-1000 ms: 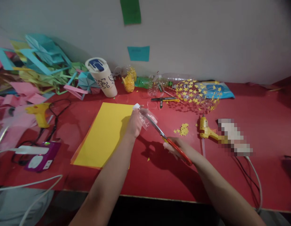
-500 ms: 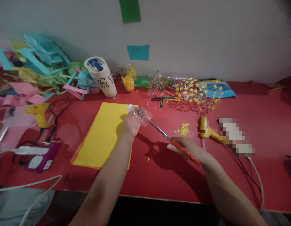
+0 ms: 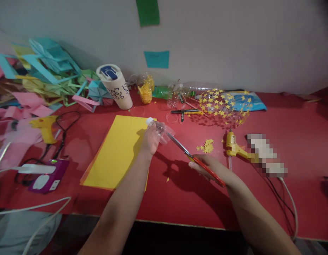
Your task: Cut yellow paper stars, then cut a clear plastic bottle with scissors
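My left hand (image 3: 151, 140) is closed around a clear plastic bottle top (image 3: 165, 134), its white cap pointing up and left. The lower rim of the plastic is cut into flaps. My right hand (image 3: 207, 166) grips red-handled scissors (image 3: 205, 165), whose blade tips reach the bottle top's flaps; whether plastic lies between the blades I cannot make out. Under my left forearm lies a stack of yellow paper (image 3: 118, 152) with an orange sheet below. A small pile of yellow paper stars (image 3: 208, 145) rests beyond my right hand.
A yellow glue gun (image 3: 234, 145) lies right of the stars, another glue gun (image 3: 45, 129) at the left near a purple power socket (image 3: 51, 175). At the back stand a white tumbler (image 3: 117, 88) and a star-covered clear bottle (image 3: 224, 106). Folded paper shapes (image 3: 52, 71) crowd the left.
My left hand and the bottle top have shifted slightly right. The scissors' tips stay at the plastic, with the blades at a slightly different angle.
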A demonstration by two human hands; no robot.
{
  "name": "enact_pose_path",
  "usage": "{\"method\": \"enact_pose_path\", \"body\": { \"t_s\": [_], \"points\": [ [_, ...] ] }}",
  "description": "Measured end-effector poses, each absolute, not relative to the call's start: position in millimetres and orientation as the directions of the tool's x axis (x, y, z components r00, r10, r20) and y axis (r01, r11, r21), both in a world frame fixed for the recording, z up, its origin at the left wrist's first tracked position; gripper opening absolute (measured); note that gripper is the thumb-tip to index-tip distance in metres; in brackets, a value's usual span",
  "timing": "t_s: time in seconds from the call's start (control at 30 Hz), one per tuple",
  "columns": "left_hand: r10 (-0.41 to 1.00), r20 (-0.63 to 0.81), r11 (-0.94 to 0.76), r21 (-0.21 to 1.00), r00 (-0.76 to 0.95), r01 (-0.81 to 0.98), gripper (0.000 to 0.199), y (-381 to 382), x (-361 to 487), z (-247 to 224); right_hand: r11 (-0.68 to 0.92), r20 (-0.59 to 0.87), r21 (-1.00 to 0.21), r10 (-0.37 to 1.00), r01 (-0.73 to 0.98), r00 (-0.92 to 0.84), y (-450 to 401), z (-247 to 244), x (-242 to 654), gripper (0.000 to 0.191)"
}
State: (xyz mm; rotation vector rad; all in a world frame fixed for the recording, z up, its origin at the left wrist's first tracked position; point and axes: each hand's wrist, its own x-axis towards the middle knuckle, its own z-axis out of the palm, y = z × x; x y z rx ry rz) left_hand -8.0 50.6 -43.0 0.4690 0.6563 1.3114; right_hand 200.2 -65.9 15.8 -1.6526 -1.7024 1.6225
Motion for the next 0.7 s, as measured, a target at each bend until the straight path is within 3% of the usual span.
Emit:
{"method": "enact_pose_path", "body": {
  "t_s": [0.4, 0.7],
  "points": [
    [0.975, -0.196, 0.210, 0.633, 0.108, -0.745, 0.002, 48.7, -5.6, -35.1, -0.285, -0.503, -0.788, 0.809, 0.545, -0.305, -65.5, 23.6, 195.7, 0.062],
    [0.970, -0.229, 0.215, 0.649, 0.083, -0.730, 0.011, 48.3, -3.6, -32.1, -0.305, -0.512, -0.787, 0.807, 0.536, -0.294, -66.0, 22.9, 196.0, 0.059]
  ]
}}
